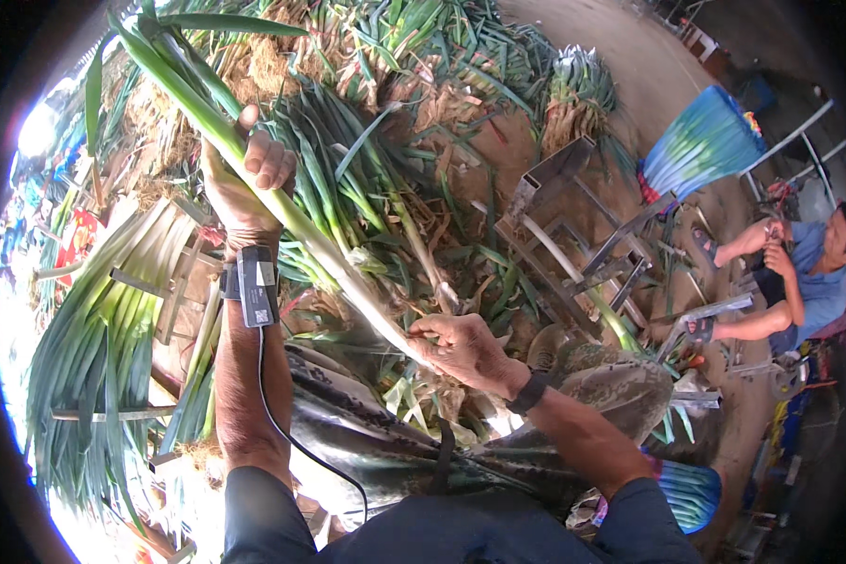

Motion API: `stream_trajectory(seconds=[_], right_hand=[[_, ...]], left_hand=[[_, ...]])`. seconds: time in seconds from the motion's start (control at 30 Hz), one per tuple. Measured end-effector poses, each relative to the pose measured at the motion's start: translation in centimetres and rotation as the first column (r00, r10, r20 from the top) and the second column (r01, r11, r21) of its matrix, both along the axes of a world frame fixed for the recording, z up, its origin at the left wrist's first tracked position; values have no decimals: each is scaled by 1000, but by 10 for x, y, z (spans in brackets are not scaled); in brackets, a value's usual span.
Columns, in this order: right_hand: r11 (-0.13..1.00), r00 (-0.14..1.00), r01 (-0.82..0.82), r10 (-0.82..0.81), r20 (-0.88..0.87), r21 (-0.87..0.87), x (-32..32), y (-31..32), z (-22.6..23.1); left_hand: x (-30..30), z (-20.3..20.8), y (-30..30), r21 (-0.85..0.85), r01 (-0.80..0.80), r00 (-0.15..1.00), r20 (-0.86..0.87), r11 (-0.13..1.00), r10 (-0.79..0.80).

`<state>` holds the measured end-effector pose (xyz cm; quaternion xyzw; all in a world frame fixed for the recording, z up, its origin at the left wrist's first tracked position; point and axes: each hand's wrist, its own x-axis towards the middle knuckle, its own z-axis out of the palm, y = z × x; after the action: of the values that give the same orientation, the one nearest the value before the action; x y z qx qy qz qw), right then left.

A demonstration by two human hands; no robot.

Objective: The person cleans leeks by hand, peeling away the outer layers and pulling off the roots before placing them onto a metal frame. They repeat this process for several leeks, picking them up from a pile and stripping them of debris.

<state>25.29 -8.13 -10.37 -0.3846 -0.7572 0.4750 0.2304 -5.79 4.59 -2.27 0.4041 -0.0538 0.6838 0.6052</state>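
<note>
A long green onion (324,246) slants across in front of me, leaves toward the upper left and white end toward the lower right. Around its green upper shaft my left hand (244,183) is closed, with a small dark box strapped at the wrist. My right hand (470,352) pinches the white end; its fingertips hide the tip. Just beyond the shaft lie loose green onions (334,179). Left of my left forearm, a row of trimmed green onions (113,320) rests on a metal frame, white ends up and leaves hanging down.
Piles of onions (395,47) cover the far ground, with a bundle (573,99) at their right edge. A metal stand (592,211) is right of centre. Further right are a blue-green bundle (700,141) and a seated person (808,273). Peeled scraps lie around my legs.
</note>
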Motion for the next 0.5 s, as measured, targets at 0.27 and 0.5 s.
stream_trajectory(seconds=[0.27,0.5], right_hand=[[979,997,-8,-8,77,204,-1,2,-6],[993,999,-1,-3,-36,-114,4,5,17]], left_hand=[[3,4,-4,-65,-125,992,27,990,127],[-12,2,-4,-22,-66,997,42,998,67]])
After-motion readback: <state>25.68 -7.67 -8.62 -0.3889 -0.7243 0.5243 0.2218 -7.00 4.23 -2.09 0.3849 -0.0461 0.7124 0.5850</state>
